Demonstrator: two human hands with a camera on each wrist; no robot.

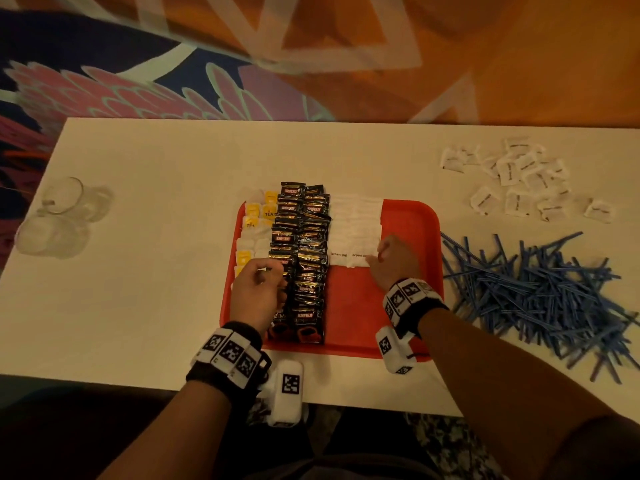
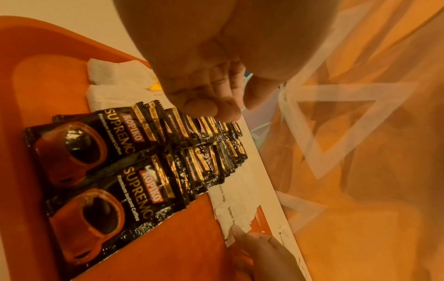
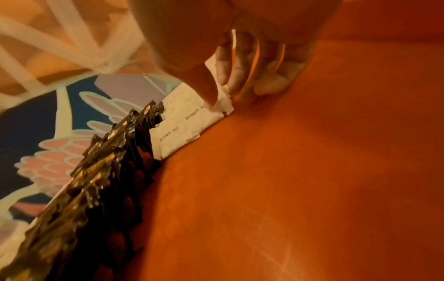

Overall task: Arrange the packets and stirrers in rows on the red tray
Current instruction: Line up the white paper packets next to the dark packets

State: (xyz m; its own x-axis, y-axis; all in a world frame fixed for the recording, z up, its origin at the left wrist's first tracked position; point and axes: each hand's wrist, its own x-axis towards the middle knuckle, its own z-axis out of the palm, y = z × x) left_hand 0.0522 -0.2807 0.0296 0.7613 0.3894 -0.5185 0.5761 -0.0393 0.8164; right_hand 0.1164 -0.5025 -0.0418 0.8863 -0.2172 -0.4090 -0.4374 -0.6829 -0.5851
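The red tray holds tea bags at its left, two columns of black coffee packets and two columns of white brown-sugar packets. My right hand pinches the nearest sugar packet at its right end, thumb on top and fingers curled behind its edge, as the right wrist view shows. Over the near coffee packets hovers my left hand, fingers loosely curled and holding nothing. Blue stirrers lie in a loose heap right of the tray.
Several loose white packets are scattered at the table's far right. Clear glasses stand at the left edge of the white table. The tray's right half is bare red.
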